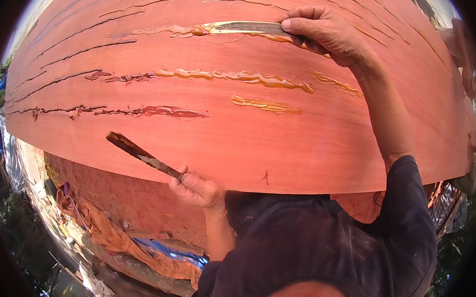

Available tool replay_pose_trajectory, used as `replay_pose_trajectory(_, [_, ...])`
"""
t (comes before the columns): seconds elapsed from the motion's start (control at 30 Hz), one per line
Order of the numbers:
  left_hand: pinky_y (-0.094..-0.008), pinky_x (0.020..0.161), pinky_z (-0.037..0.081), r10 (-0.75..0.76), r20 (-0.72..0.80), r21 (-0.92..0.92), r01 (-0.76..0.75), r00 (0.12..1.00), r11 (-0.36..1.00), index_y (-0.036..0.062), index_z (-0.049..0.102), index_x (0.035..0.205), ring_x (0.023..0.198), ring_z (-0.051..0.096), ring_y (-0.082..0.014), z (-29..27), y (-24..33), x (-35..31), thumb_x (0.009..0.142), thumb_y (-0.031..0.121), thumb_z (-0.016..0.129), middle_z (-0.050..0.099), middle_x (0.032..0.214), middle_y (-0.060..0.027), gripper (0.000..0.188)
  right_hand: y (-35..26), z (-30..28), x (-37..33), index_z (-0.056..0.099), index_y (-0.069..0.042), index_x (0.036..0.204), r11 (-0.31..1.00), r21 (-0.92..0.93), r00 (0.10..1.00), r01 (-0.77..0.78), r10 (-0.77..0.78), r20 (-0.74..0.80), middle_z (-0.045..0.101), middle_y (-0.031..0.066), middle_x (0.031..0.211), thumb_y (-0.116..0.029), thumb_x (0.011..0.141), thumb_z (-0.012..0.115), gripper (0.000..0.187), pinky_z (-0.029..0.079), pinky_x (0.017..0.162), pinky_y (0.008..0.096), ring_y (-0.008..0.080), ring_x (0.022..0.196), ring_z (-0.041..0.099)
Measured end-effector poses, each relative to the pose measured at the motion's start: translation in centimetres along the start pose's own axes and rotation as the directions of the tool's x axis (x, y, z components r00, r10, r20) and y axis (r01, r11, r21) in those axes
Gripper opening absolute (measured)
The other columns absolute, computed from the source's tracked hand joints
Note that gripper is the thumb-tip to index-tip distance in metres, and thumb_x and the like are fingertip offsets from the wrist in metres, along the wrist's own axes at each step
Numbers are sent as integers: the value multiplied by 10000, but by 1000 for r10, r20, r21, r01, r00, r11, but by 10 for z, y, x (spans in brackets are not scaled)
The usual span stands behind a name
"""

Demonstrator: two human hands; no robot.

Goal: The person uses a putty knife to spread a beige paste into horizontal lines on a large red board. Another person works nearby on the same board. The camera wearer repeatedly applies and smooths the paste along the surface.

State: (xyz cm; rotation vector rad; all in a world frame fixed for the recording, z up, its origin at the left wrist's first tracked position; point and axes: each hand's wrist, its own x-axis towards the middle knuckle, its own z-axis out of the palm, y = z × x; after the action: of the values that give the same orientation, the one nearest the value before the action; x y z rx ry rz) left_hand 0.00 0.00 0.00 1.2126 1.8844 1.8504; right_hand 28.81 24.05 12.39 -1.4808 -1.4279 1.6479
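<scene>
- I see the right hand [324,36] pinching a pale-edged strip [248,27], upper centre, held sideways, apparently so its tip meets amber paste [199,30].
- Lower left of centre, the left hand [200,191] grips a dark stick [142,154], perhaps angled to spare the reddish board [303,147].

Site is reading as an outdoor woodworking yard. Strong daylight is falling across a large reddish wooden slab [303,158], whose grain is showing and whose long cracks [91,48] are partly carrying glossy amber filler [264,80], indicating workshop use. Bare reddish ground [137,191] is showing below the near edge. A crumpled brown sheet [107,230] and blue sheet [174,251] are lying there. Dark greenery [453,243] is appearing at the right rim, supporting open air.
</scene>
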Motion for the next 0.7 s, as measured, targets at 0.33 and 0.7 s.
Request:
replay_pose_trajectory(0.33, [-188,588,367,58,-8,114,-57,998,992,-27,545,1063,673,435,-69,0,6,1,1090,237,434,505,800,-14,288,50,42,-107,730,-11,1065,996,5,991,-86,86,-104,626,-24,758,-200,917,699,242,381,548,201,26,639,490])
replay_pose_trajectory(0.7, [-221,629,400,77,-14,26,-76,997,997,-30,569,1059,709,475,-98,1,6,1,1076,203,453,531,838,-30,261,71,89,-96,734,-17,1056,921,-283,916,268,-334,-221,674,21,820,-31,899,664,173,466,655,281,96,735,583])
